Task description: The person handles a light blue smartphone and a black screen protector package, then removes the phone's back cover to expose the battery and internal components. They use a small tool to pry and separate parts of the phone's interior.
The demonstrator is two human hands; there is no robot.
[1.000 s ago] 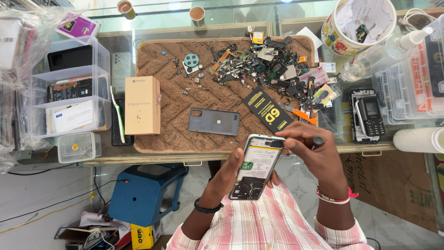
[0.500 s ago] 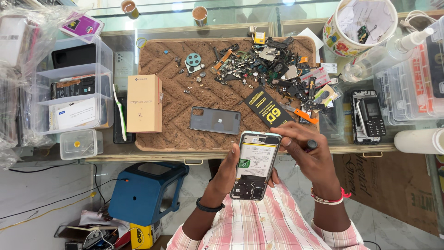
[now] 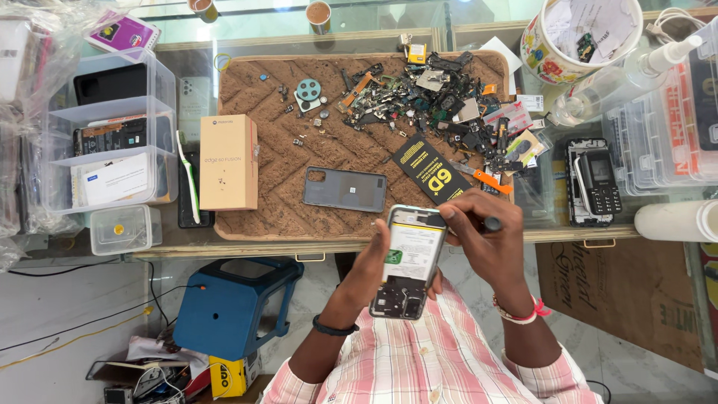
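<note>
Opened phone held over the lap, tool at its top edge

The left hand (image 3: 366, 273) gripped the phone (image 3: 409, 262) from beneath, back cover off, its long axis running from the lap up toward the bench (image 3: 374, 245); the right hand (image 3: 490, 243), the nearer to the phone's upper end, was clamped on a dark tool (image 3: 491, 223), probably a screwdriver, its tip hidden at the phone's top right corner. Farther off on the brown mat (image 3: 284, 194) lay a grey cover (image 3: 345, 188), a tan box (image 3: 229, 162) and scattered parts (image 3: 434, 97). Against the frame a second earlier, the phone sat slightly lower and more upright.
</note>
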